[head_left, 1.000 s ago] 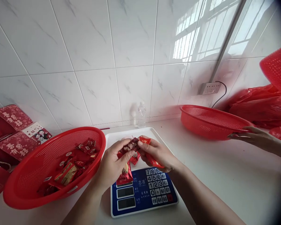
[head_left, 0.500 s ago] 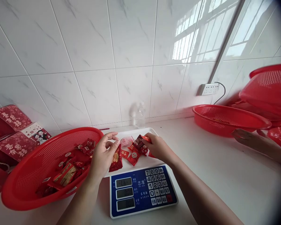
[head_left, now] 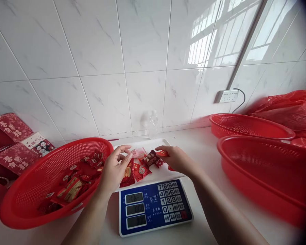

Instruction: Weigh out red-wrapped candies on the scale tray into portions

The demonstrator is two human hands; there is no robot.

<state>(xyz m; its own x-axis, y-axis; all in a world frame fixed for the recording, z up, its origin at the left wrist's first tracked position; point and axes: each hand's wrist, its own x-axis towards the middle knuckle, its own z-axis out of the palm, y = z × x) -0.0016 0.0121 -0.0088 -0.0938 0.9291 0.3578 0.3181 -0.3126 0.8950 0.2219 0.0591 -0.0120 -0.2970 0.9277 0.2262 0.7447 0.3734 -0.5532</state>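
While candies [head_left: 150, 158] lie on tray [head_left: 160, 174], our left hand [head_left: 115, 166] gapes empty beside packet [head_left: 129, 176]; right hand [head_left: 177, 159] curls loosely over candies, hold unclear.

We see what looks like a small packing workroom, tiled wall [head_left: 102, 44] far behind our counter [head_left: 200, 156], digital scale [head_left: 154, 208] near, red baskets [head_left: 16, 200] left and right, wrapped packets [head_left: 150, 158], printed boxes [head_left: 15, 158] left.

A clear bottle [head_left: 153, 126] stands on the bench [head_left: 199, 146] near the white tiled wall [head_left: 102, 98], where a power socket [head_left: 228, 96] trails a dark cable [head_left: 244, 97]. Patterned red boxes [head_left: 16, 160] sit far left; at the right edge lie what seem to be red plastic bags [head_left: 293, 107].
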